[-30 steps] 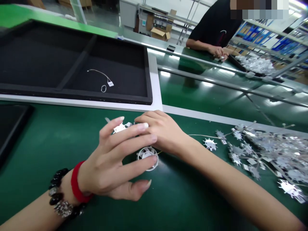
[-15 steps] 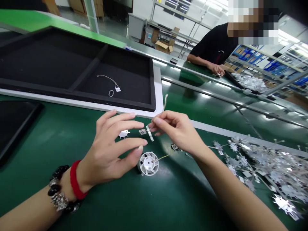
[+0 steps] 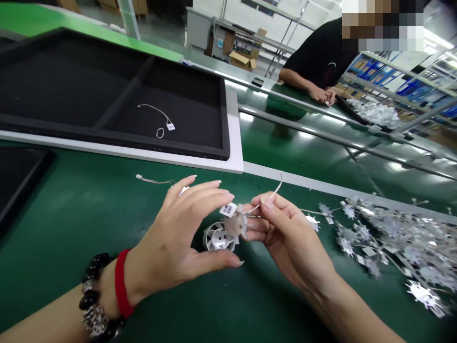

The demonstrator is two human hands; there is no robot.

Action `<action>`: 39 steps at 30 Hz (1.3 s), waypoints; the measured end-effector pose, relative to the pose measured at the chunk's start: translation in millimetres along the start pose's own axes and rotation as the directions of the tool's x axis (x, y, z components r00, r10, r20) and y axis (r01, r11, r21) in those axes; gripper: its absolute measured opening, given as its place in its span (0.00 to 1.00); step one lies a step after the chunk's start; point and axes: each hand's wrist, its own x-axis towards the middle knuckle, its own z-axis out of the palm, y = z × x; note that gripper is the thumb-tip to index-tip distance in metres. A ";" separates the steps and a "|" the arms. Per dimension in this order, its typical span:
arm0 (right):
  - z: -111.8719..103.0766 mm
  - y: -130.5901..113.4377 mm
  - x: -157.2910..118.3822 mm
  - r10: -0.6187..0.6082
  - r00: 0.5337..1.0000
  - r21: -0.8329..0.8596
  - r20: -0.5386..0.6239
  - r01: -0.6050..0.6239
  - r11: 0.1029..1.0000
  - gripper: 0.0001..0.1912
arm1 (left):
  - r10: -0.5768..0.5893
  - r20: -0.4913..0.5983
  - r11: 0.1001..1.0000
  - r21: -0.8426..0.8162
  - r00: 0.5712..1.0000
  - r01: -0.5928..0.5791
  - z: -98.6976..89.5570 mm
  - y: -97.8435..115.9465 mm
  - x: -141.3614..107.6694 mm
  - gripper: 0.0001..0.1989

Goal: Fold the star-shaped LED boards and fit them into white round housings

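My right hand (image 3: 291,231) pinches the thin pale wire (image 3: 279,185) of a small star-shaped silver plate (image 3: 234,226) between thumb and forefinger. A white printed tag (image 3: 227,209) hangs at the plate's upper edge, and the other right fingers lie behind and beside the plate. My left hand (image 3: 178,233) is open, thumb and fingers spread around the plate's left side. Whether its fingertips touch the tag I cannot tell. Below the plate, a round white fan housing (image 3: 213,242) with spokes rests on the green table, partly covered by the plate and my left hand.
On the right lies a heap of wired star-shaped plates (image 3: 403,243). A black divided tray (image 3: 185,109) at the back left holds one wired piece (image 3: 170,126) and a small loop (image 3: 160,133). Across the bench a person in black (image 3: 317,57) handles small parts.
The plate has moved down and turned its flat face toward me, now over the fan housing. Both hands have shifted right and lower. A plate and wire behind my left hand show differently.
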 end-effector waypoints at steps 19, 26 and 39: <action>-26.8 -1.6 -10.3 -0.743 0.668 -0.712 0.036 0.539 0.450 0.23 | -0.157 0.049 0.977 -0.139 0.986 0.163 -5.3 5.8 6.0 0.14; -22.1 -5.1 -13.3 -0.516 0.641 -0.802 0.568 0.572 -0.172 0.17 | -0.240 0.121 0.906 -0.328 0.963 0.267 -5.0 4.2 3.9 0.17; -11.4 4.2 -15.2 -0.514 0.621 -0.775 0.592 0.614 -0.150 0.09 | -0.443 0.397 0.429 -0.694 0.804 0.578 -10.5 13.8 13.3 0.12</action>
